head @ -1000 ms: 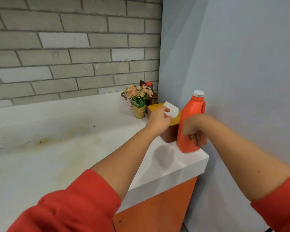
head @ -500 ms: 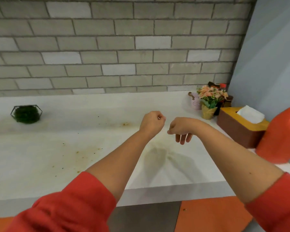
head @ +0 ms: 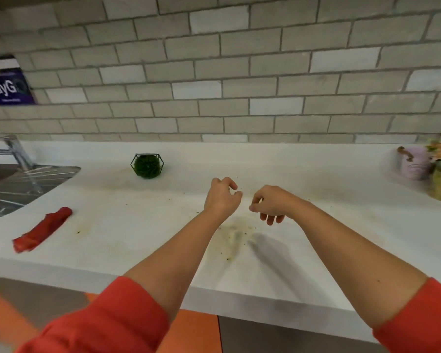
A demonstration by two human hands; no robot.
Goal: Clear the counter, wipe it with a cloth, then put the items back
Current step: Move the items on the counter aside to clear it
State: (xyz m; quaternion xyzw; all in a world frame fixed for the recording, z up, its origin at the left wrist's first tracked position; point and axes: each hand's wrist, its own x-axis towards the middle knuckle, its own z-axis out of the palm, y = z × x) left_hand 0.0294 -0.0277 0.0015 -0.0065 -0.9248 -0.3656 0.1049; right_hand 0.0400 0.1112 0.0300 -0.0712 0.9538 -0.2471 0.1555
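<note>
My left hand (head: 222, 197) and right hand (head: 270, 205) hang close together over the middle of the table (head: 329, 238). The fingers (head: 231, 183) of both are loosely curled and hold nothing. The red cloth (head: 42, 229) I need lies well off to my left, flat on the table just beside the curved rim of the sink (head: 61, 171), clear of both hands. It looks bunched or rolled into a long, soft strip, so I expect it to be light, limp and easy to crush, with nothing to break and little chance of slipping. It will probably sag and unroll if I lift it by one end. I would take it around the middle with my left hand, thumb on one side and fingers on the other, so both ends come up together. Its long axis runs on a slant: the flatter, ragged end lies nearer me and to the left, and the rounder end points away to the right, roughly toward the small green plant (head: 147, 165) standing further back. That plant is on the dirty stretch, so I judge it must be moved before wiping. Specks and yellowish smears lie right under my hands.
</note>
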